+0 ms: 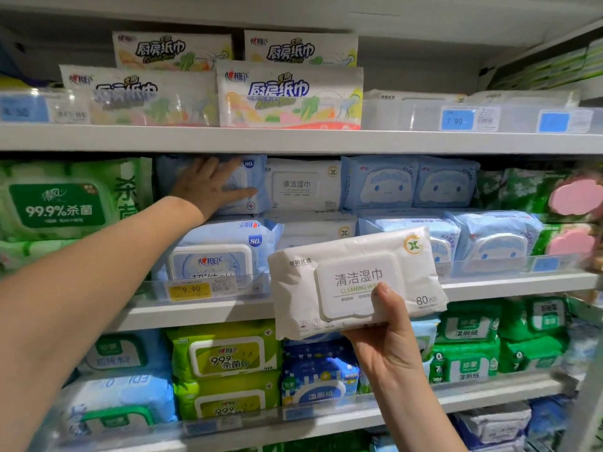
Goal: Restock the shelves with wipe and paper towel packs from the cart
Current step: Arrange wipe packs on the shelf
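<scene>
Left hand: reaches up to the middle shelf, palm flat, fingers straight and spread, pressing on the front of a blue wipe pack. It grips nothing. That pack sits on top of a second blue pack, whose lid faces out behind a yellow price tag.

Right hand: holds a white wipe pack from below, thumb on the front near the lid, fingers curled behind. The pack is in the air in front of the middle shelf edge, tilted a little with its right end higher, label facing out.

Just right of the blue stack, two matching white packs stand stacked on the same shelf; the held pack covers part of the lower one.

Further right: pale blue packs with a cartoon face, stacked two high. Far left: green wipe packs.

Top shelf: paper towel packs in two rows, front and back.

Lower shelf: green, yellow-green and blue packs, partly blurred.
</scene>
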